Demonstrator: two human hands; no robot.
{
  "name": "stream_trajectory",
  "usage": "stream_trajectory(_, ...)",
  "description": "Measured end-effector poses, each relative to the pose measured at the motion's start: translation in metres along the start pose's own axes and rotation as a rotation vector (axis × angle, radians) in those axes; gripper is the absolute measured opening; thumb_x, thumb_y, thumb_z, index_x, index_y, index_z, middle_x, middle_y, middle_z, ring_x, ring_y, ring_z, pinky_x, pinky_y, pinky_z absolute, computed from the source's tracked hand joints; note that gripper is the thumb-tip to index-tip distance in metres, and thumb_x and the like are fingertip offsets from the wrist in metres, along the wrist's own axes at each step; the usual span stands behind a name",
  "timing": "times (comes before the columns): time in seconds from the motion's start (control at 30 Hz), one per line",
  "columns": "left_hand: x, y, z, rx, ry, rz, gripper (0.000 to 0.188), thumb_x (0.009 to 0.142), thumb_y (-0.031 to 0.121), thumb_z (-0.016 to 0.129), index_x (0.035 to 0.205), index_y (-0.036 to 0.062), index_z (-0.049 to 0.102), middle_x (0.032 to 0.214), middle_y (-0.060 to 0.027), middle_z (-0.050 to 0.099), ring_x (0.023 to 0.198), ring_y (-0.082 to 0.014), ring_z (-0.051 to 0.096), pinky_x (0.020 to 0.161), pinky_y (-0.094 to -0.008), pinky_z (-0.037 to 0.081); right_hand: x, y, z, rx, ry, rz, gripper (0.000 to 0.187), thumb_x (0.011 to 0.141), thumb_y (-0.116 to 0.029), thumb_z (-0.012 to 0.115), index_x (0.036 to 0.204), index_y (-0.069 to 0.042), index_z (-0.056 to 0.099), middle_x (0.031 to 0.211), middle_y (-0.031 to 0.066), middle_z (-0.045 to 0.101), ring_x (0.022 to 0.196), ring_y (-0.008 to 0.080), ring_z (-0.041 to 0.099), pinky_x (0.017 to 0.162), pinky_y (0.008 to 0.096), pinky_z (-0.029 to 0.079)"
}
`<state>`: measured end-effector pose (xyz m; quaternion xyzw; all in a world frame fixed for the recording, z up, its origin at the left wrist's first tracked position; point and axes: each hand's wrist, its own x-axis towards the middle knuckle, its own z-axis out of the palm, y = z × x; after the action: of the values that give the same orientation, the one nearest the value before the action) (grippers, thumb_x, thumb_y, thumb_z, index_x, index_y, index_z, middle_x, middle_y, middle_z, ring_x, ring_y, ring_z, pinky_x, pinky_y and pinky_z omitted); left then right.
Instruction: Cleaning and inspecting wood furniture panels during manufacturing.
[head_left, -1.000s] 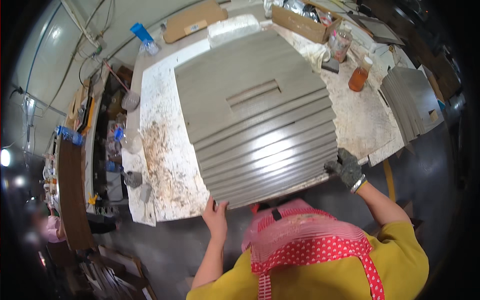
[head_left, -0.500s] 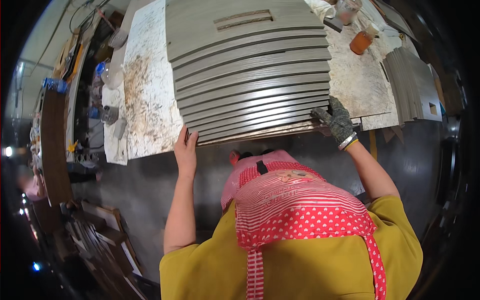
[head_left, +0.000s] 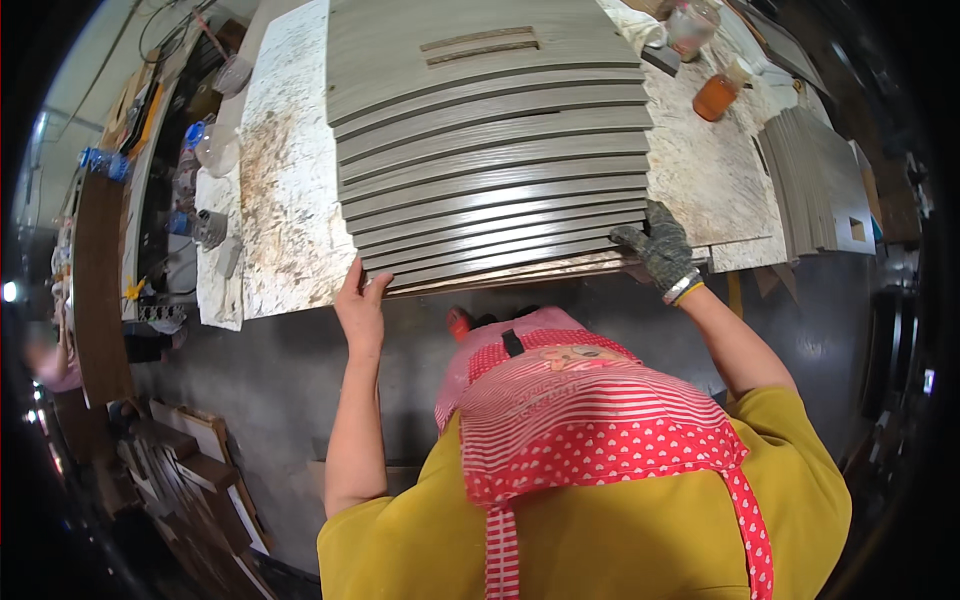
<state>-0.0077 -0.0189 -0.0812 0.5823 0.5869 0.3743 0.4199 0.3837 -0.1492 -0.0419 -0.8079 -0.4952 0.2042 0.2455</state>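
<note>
A stack of grey wood-grain boards (head_left: 490,140) lies fanned out in steps on the worktable, its near edges toward me. The topmost, farthest board has a long slot cut in it. My bare left hand (head_left: 359,306) pinches the near left corner of the closest board, thumb at the front edge and fingers along the side. At the near right corner, my right hand (head_left: 662,254) wears a dark grey knit glove. Its thumb lies on the top face; the other fingers wrap the side, partly hidden.
The stained white worktable (head_left: 285,200) extends either side of the stack. A jar of orange liquid (head_left: 716,95) and a clear jar (head_left: 690,28) stand at the back right. More grey boards (head_left: 812,180) lean at the right. Plastic bottles (head_left: 212,148) sit left.
The whole view has shifted slightly, so the stack appears a little farther left and lower. Both hands stay at the near corners of the stack; the right one has turned a little.
</note>
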Motion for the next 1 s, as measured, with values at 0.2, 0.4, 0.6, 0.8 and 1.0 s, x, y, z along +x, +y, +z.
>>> stream_trajectory(0.2, 0.001, 0.009, -0.006, -0.076, -0.108, -0.085, 0.058, 0.076, 0.007, 0.072, 0.128, -0.0058, 0.048, 0.083, -0.0039, 0.057, 0.068, -0.0089, 0.045, 0.063, -0.0204, 0.042, -0.002, 0.009, 0.009, -0.206, 0.073, -0.098, 0.068, 0.074, -0.044, 0.071, 0.119, 0.003, 0.051, 0.112, 0.0239, 0.055, 0.104, 0.0385, 0.052, 0.091, 0.0431, 0.041)
stream_trajectory(0.4, -0.009, 0.006, -0.002, 0.191, -0.039, 0.080, 0.068, 0.070, 0.005, 0.075, 0.130, -0.0033, 0.046, 0.086, -0.0084, 0.057, 0.071, -0.0133, 0.045, 0.069, -0.0225, 0.043, -0.003, 0.004, 0.005, -0.165, 0.020, -0.033, 0.076, 0.073, -0.044, 0.073, 0.126, 0.003, 0.044, 0.117, 0.0238, 0.052, 0.110, 0.0381, 0.049, 0.095, 0.0436, 0.039)
stream_trajectory(0.6, -0.010, 0.009, -0.001, 0.063, -0.040, 0.031, 0.065, 0.071, -0.005, 0.070, 0.131, -0.0043, 0.045, 0.096, -0.0076, 0.058, 0.081, -0.0098, 0.047, 0.072, -0.0204, 0.042, -0.005, 0.000, 0.001, -0.158, -0.082, -0.069, 0.091, 0.068, -0.052, 0.073, 0.130, 0.005, 0.038, 0.124, 0.0285, 0.047, 0.115, 0.0421, 0.045, 0.098, 0.0448, 0.036)
stream_trajectory(0.8, -0.013, 0.023, 0.009, 0.000, 0.024, -0.036, 0.062, 0.074, -0.005, 0.069, 0.131, -0.0055, 0.045, 0.121, -0.0169, 0.057, 0.107, -0.0147, 0.055, 0.089, -0.0263, 0.045, -0.005, 0.016, 0.016, -0.274, 0.056, -0.119, 0.079, 0.069, -0.052, 0.072, 0.120, 0.004, 0.047, 0.113, 0.0253, 0.052, 0.106, 0.0400, 0.051, 0.091, 0.0455, 0.041)
stream_trajectory(1.0, -0.006, 0.022, 0.016, 0.028, 0.099, -0.044, 0.060, 0.073, -0.001, 0.071, 0.128, -0.0060, 0.048, 0.122, -0.0212, 0.056, 0.114, -0.0235, 0.055, 0.093, -0.0303, 0.045, -0.001, 0.006, 0.012, -0.105, 0.119, -0.075, 0.071, 0.069, -0.050, 0.073, 0.113, 0.002, 0.051, 0.104, 0.0242, 0.055, 0.097, 0.0401, 0.055, 0.083, 0.0443, 0.045)
